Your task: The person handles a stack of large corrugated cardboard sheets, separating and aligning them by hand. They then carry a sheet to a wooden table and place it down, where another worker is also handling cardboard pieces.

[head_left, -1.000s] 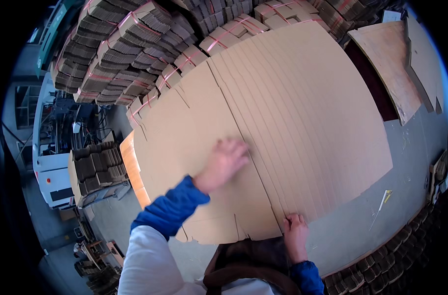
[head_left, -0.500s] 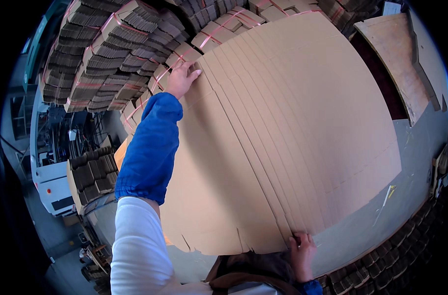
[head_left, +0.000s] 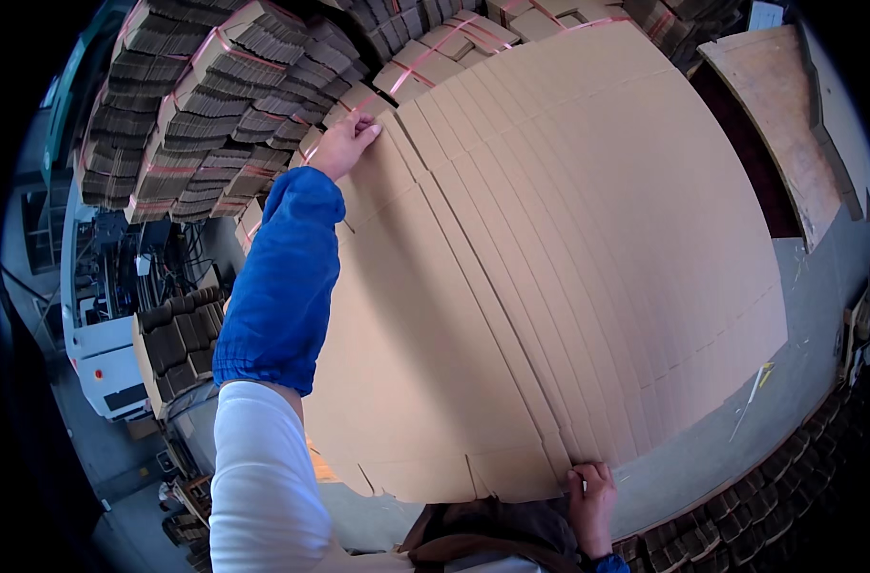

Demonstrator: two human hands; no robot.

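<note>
A fanned stack of large flat brown cardboard sheets (head_left: 626,220) spreads across the view, edges overlapping in long parallel lines. Its leftmost sheet (head_left: 425,315) lies between my two hands, with slots cut in its near edge. At the far left corner my left hand (head_left: 347,145) is closed on this sheet's far edge, thumb on top and fingers partly hidden. My right hand (head_left: 592,501) is at the near edge, fingers bent over the sheet ends and pinching there. Exactly how many sheets it holds cannot be made out.
Strapped bundles of folded cardboard (head_left: 215,105) are piled at the far left, more bundles (head_left: 435,62) behind the sheets. A worn board (head_left: 774,115) stands far right. Dark cardboard stacks (head_left: 740,511) line the near right. A white machine (head_left: 110,358) stands left.
My left hand has shifted slightly left and away, and the leftmost sheet has moved a little left. A slot near its far left edge now shows. My right hand has moved slightly nearer.
</note>
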